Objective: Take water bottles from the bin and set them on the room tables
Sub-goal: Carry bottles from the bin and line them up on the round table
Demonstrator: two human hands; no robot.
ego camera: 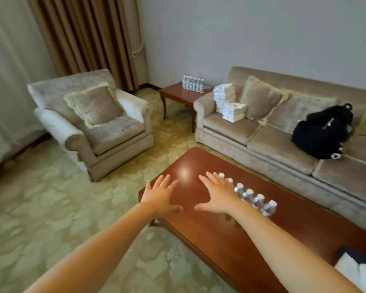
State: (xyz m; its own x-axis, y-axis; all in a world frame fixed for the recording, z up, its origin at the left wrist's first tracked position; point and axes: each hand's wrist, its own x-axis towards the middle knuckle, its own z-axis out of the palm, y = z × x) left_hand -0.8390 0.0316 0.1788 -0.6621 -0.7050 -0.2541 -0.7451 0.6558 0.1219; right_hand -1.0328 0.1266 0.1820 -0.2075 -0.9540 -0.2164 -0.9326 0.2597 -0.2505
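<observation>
Clear white-capped water bottles [249,197], rowed beside spread hands [217,196]

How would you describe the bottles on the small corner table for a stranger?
Find the long beige sofa, then its end nearest the brown curtain, where a small wooden side table sits. The far row of bottles stands at its back edge by the wall, unlike the near row on the long coffee table.
</observation>
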